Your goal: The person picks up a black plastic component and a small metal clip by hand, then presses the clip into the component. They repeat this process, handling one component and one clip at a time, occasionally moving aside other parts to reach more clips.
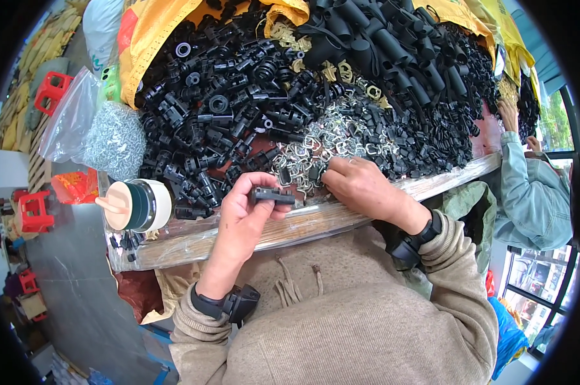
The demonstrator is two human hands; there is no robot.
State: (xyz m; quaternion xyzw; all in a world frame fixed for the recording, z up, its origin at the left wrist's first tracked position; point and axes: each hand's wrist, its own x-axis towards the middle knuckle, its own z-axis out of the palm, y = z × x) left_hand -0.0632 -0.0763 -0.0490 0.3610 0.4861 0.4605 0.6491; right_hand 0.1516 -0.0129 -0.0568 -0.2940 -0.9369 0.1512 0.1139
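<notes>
My left hand (242,212) grips a small black plastic part (274,196), shaped like a short tube with a squared body, above the near edge of the table. To its right, my right hand (360,186) reaches down into a pile of silvery bent-metal clips (331,135). Its fingers are curled together, and whatever lies between the fingertips is hidden. A heap of black plastic fittings (225,109) spreads beyond my left hand. Small black pieces (424,135) lie mixed with the clips on the right.
Black tubes (392,51) are heaped at the back. A clear bag of small silvery parts (113,141) stands left, behind a cream and green cup (136,205). A wooden edge strip (302,224) borders the table. A co-worker's arm (514,167) reaches in at the right.
</notes>
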